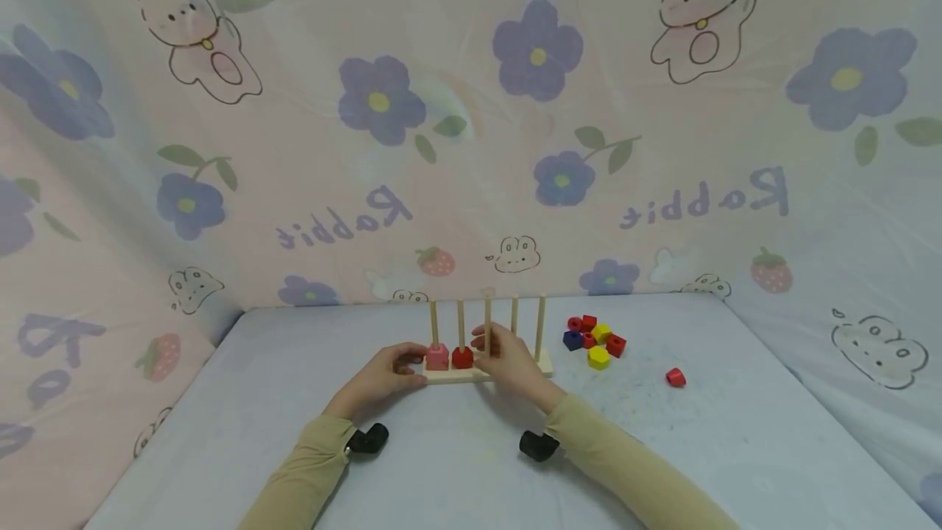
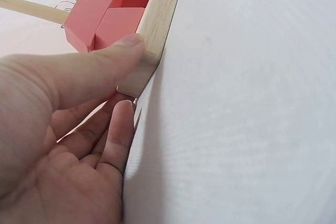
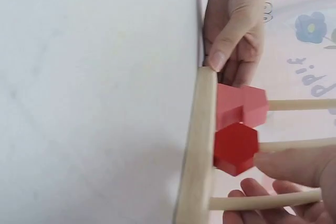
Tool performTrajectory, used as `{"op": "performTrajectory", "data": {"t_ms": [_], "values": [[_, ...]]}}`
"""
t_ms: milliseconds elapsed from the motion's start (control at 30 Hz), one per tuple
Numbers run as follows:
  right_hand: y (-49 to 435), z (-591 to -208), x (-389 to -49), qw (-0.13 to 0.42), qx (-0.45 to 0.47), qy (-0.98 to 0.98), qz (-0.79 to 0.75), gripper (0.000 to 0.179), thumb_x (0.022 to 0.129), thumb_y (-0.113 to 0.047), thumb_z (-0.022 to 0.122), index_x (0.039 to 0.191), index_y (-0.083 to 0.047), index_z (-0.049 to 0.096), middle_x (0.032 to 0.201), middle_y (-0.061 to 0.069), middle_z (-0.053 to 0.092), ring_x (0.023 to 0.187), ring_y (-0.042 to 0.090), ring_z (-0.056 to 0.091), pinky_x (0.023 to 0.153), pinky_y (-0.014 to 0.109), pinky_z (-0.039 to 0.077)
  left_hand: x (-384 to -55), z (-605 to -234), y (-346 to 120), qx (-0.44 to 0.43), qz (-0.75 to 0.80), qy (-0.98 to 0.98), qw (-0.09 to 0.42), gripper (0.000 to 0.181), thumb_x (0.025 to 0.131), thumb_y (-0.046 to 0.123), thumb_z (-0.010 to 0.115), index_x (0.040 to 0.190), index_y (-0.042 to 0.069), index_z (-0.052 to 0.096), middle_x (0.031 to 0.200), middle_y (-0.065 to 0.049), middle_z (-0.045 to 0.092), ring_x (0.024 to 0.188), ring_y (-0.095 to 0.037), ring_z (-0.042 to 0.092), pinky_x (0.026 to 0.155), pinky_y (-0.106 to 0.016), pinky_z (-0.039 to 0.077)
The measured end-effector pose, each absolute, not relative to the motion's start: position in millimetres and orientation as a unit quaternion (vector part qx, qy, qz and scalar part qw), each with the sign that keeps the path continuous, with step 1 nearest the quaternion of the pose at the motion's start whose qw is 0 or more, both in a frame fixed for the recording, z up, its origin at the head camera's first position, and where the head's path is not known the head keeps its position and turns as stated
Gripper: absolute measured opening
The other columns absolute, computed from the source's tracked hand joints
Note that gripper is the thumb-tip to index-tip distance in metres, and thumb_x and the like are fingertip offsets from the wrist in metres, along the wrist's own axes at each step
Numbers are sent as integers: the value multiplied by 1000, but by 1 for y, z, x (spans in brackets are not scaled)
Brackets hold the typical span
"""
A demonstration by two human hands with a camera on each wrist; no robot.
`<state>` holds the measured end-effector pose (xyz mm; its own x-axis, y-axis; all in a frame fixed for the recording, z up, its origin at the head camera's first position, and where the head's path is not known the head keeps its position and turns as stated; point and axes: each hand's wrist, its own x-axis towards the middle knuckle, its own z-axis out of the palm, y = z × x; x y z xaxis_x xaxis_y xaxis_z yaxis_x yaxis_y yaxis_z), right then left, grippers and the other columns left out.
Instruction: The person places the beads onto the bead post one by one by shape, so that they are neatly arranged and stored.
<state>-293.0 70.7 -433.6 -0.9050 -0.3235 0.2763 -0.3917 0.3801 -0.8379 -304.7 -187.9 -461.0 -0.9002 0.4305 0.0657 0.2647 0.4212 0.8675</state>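
A wooden peg rack [image 1: 459, 378] with several upright pegs stands on the table. Two pink blocks [image 3: 241, 106] are stacked on its leftmost peg, and a red hexagonal block [image 3: 236, 149] sits low on the second. My left hand [image 1: 380, 375] grips the left end of the base, its thumb on the wood near the pink blocks [image 2: 105, 27]. My right hand [image 1: 511, 365] is around the third peg [image 3: 262, 201], fingers behind it, the thumb tip right at the red block's edge. No block shows between the right fingers.
Several loose red and yellow [image 1: 598, 358] blocks and a dark blue block [image 1: 573, 339] lie in a cluster right of the rack. One red block [image 1: 675, 378] lies apart, farther right. A patterned cloth [image 1: 471, 145] hangs behind the white table [image 1: 441, 473].
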Motion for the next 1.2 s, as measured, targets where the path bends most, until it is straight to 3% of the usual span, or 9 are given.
{"op": "performTrajectory", "data": {"t_ms": [100, 300, 533, 700, 967, 1200], "values": [[78, -427, -288, 29, 224, -822, 523, 39, 83, 4, 66, 120, 5, 53, 111, 24, 62, 105, 38, 60, 91, 46, 47, -304, -460, -187, 206, 501, 836, 86, 48, 82, 11, 75, 126, 3, 57, 120, -11, 58, 94, -22, 57, 84, -33, 46], [99, -411, -276, -12, 218, -840, 497, 50, 87, -5, 68, 133, 0, 49, 121, 20, 59, 111, 37, 57, 93, 48, 45, -301, -458, -187, 203, 504, 835, 84, 48, 83, 7, 74, 126, 1, 56, 120, -13, 57, 100, -28, 56, 86, -38, 45], [136, -388, -271, -56, 304, -812, 496, 49, 88, -8, 69, 132, -4, 49, 114, 15, 62, 104, 34, 60, 89, 39, 49, -304, -462, -190, 204, 488, 845, 80, 48, 83, 10, 75, 127, 2, 56, 121, -13, 57, 95, -23, 56, 84, -34, 46], [171, -364, -269, -38, 354, -801, 481, 47, 88, -9, 69, 131, -3, 50, 115, 13, 62, 104, 32, 60, 87, 38, 49, -304, -461, -189, 196, 489, 846, 82, 48, 82, 15, 76, 126, 6, 58, 119, -8, 58, 94, -20, 56, 84, -32, 47], [226, -349, -279, -10, 257, -838, 481, 46, 91, -12, 66, 133, -6, 49, 122, 12, 59, 112, 35, 56, 87, 26, 48, -305, -461, -189, 196, 497, 841, 83, 49, 82, 13, 76, 126, 5, 58, 119, -9, 58, 97, -22, 56, 86, -34, 45], [262, -362, -292, -1, 206, -856, 475, 47, 93, -16, 64, 134, 0, 46, 124, 20, 56, 115, 39, 53, 89, 34, 49, -303, -462, -189, 194, 486, 848, 83, 48, 82, 15, 77, 126, 8, 58, 118, -6, 59, 96, -20, 57, 85, -33, 47]]}}
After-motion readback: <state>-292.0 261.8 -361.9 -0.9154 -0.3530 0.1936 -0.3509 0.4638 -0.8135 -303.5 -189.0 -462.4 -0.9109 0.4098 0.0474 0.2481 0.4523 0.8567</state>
